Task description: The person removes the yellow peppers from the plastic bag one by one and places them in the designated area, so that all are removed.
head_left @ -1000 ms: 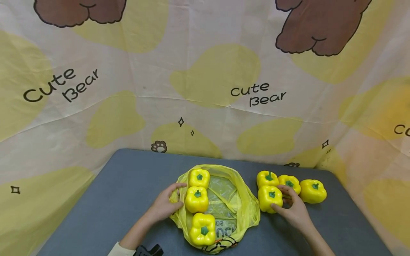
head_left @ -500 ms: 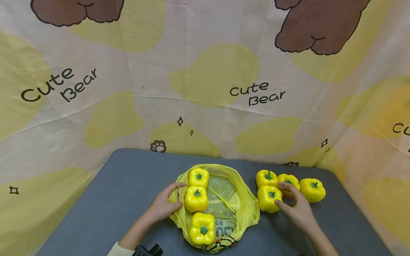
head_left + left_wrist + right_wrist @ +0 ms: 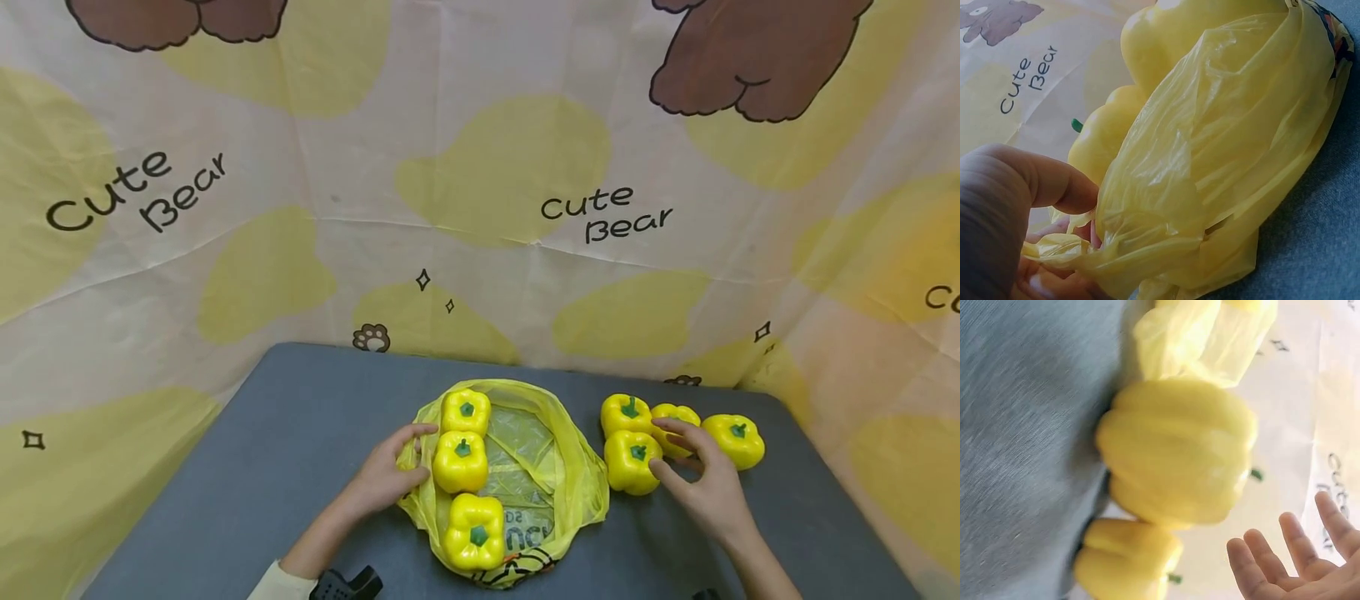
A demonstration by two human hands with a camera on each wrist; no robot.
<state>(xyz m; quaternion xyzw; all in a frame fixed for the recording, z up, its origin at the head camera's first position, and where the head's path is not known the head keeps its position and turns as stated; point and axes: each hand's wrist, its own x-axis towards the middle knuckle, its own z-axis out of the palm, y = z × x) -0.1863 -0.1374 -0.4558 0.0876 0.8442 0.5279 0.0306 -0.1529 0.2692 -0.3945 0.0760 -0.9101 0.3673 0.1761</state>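
A yellow plastic bag (image 3: 585, 492) lies spread with its mouth up, three glossy yellow bell peppers (image 3: 460, 462) with green stems lined along its left side. My left hand (image 3: 386, 475) holds the bag's left edge; in the left wrist view, gathered plastic (image 3: 1063, 247) passes between thumb and fingers. To the right of the bag stand several more bell peppers. Beside the front bell pepper (image 3: 630, 463) is my right hand (image 3: 705, 487), fingers spread and holding nothing. The right wrist view shows its fingertips apart from that pepper (image 3: 1179, 450).
Behind the front pepper, other bell peppers (image 3: 625, 415) sit close together, with one (image 3: 735, 442) farthest right. The grey table (image 3: 322, 408) meets a printed cloth backdrop (image 3: 480, 183) at its back edge.
My right hand has drawn back to the right from the front bell pepper, which stays in place. The left hand still holds the bag's edge.
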